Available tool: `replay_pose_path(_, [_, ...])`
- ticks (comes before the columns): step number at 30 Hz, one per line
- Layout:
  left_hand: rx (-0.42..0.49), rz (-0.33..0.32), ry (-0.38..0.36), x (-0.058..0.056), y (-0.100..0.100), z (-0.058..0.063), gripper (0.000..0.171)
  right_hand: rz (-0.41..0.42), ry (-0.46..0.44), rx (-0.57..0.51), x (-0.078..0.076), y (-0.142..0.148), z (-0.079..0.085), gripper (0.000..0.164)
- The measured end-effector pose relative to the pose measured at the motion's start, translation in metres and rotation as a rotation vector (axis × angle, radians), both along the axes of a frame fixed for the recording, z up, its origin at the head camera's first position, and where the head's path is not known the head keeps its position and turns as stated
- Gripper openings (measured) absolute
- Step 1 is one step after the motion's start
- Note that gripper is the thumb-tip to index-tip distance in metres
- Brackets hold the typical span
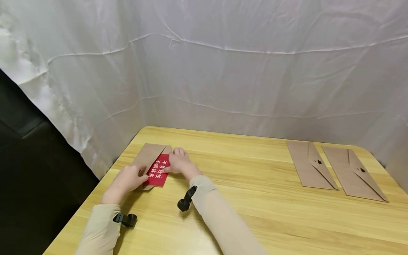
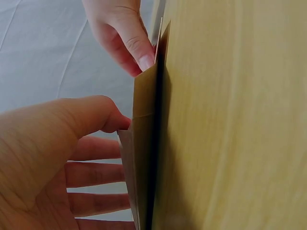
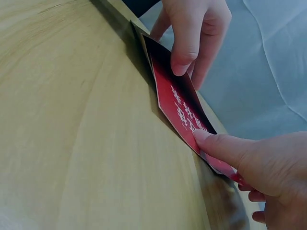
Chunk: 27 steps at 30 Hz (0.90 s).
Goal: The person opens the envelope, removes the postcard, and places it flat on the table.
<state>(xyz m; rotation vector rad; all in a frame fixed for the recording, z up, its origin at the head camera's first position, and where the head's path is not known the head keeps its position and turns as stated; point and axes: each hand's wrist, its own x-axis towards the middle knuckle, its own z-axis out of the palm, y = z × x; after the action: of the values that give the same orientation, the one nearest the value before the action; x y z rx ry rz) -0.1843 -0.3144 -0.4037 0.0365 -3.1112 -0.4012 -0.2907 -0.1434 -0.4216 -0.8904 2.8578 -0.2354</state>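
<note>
At the table's left end, a brown paper envelope (image 1: 149,153) lies with a red card (image 1: 158,176) partly inside it. White Chinese characters run across the card. My left hand (image 1: 126,180) grips the envelope's near-left edge, thumb at the mouth and fingers along its outer face, as the left wrist view of the envelope (image 2: 144,108) shows. On the opposite side, my right hand (image 1: 181,162) pinches the card and the envelope's edge. In the right wrist view its thumb (image 3: 220,146) presses on the card's printed face; the fingertips underneath are mostly hidden.
Two closed brown envelopes, one nearer the middle (image 1: 302,164) and one farther right (image 1: 353,173), lie side by side at the table's right end, each with a small dark mark. A pale curtain (image 1: 239,78) hangs behind the wooden table (image 1: 242,170).
</note>
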Motion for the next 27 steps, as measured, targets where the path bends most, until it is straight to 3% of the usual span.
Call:
replay_pose_path(8, [-0.001,0.0,-0.003,0.0,0.0,-0.001,0.044,-0.049,-0.003,-0.1,-0.002,0.002,0.0,0.097])
replay_pose_path(15, [0.0,0.007,-0.005,0.0,-0.001,-0.001,0.044,-0.032,0.022,-0.143,-0.003,0.004,-0.005,0.099])
replay_pose_path(27, [0.011,0.003,-0.005,0.001,0.0,0.002,0.044,-0.112,0.098,-0.163,0.004,-0.002,-0.005,0.083])
